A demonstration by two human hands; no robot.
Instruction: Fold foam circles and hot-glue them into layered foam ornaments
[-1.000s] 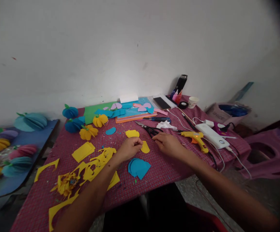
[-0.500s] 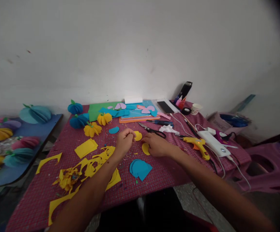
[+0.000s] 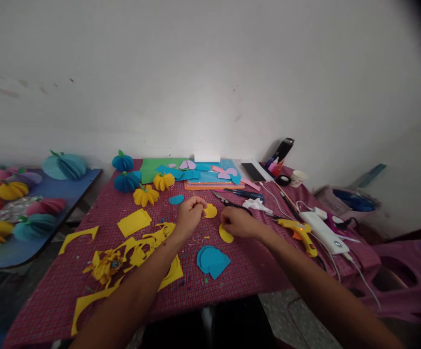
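My left hand [image 3: 191,215] is closed, thumb and fingers pinched together above the table. At its fingertips lies a yellow paper circle [image 3: 211,211]; whether they grip it I cannot tell. My right hand [image 3: 240,222] is closed on another yellow paper circle [image 3: 226,234], which sticks out below the fingers. Just behind that hand lies a pair of scissors [image 3: 235,204]. Nearer to me are overlapping blue paper circles [image 3: 212,260]. Left of my left hand sit a stack of yellow paper [image 3: 134,223] and yellow cut-out scraps [image 3: 137,252].
Finished paper pumpkins, yellow [image 3: 145,196] and blue [image 3: 126,182], stand at the back left. To the right are a yellow glue gun [image 3: 301,233], a white power strip [image 3: 323,231] with cables, a phone [image 3: 253,172] and a paper cup [image 3: 298,178]. More pumpkins rest on a blue table [image 3: 83,186].
The view has shifted, so the whole scene sits lower and further right. My right hand has turned slightly, and its yellow circle has moved a little toward me. My left hand stays pinched.
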